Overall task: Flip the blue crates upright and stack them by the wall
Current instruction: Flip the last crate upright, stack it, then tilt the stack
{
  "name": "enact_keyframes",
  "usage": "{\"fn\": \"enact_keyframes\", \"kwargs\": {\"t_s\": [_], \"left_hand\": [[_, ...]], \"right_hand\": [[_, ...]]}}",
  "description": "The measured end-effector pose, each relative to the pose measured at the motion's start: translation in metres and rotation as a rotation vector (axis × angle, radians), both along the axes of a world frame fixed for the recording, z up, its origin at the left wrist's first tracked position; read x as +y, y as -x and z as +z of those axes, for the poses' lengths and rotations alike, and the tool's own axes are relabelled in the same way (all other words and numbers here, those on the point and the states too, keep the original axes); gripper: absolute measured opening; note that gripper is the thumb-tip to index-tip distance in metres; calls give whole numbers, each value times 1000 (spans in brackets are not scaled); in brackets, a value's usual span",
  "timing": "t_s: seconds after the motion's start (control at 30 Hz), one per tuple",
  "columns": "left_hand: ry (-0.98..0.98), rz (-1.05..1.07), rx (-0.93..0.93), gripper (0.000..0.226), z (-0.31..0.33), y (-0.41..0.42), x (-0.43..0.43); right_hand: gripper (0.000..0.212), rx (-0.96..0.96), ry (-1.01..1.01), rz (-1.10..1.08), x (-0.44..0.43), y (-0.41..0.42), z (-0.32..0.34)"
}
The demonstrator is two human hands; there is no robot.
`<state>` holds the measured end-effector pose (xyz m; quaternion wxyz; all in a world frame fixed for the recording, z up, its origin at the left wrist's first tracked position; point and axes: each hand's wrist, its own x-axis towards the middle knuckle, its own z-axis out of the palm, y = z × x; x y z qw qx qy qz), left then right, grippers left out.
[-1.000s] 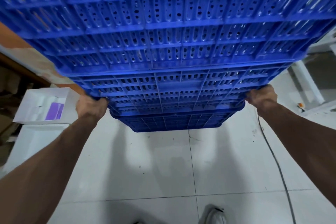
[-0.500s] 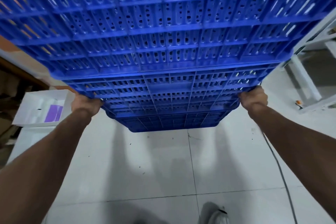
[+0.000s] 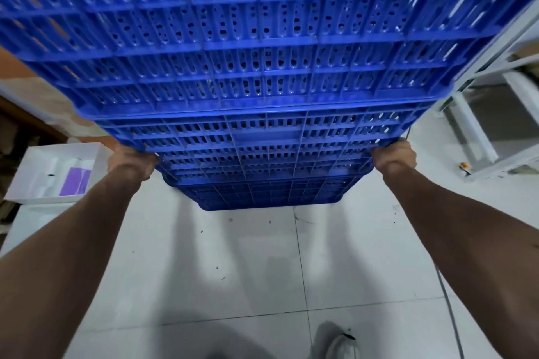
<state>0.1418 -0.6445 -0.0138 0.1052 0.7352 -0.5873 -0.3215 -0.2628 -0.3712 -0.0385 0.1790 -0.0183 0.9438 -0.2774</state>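
Note:
A large blue slotted crate (image 3: 262, 52) fills the upper half of the view, held up in front of me with its gridded wall and base facing the camera. My left hand (image 3: 131, 162) grips its lower left edge and my right hand (image 3: 395, 156) grips its lower right edge. Below it, more blue crate (image 3: 262, 195) shows down to the floor; whether it is a separate crate beneath I cannot tell. What lies behind the crate is hidden.
White tiled floor (image 3: 233, 271) spreads below. A white box (image 3: 55, 172) holding a purple item sits at the left, with brown shelving behind it. A white metal frame (image 3: 478, 137) stands at the right. A thin cable (image 3: 446, 300) runs along the floor. My shoe (image 3: 341, 344) shows at the bottom.
The crate has tilted up and closer to the camera, covering more of the view. Both hands stay clamped on its lower corners and have shifted slightly upward.

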Motion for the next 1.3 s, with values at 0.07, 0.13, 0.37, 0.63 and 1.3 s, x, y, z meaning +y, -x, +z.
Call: {"fn": "enact_keyframes", "kwargs": {"t_s": [0.07, 0.13, 0.37, 0.63, 1.3], "left_hand": [[-10, 12, 8, 37, 0, -1, -1], [-12, 18, 6, 33, -1, 0, -3], [-31, 59, 69, 13, -8, 1, -6], [-133, 83, 234, 32, -13, 5, 15], [-254, -221, 74, 39, 189, 13, 182]], "right_hand": [[41, -4, 10, -2, -2, 2, 3], [41, -5, 9, 7, -2, 5, 4], [47, 9, -20, 119, 7, 10, 7], [55, -103, -64, 77, 9, -2, 5], [63, -356, -69, 326, 72, -115, 231]]}}
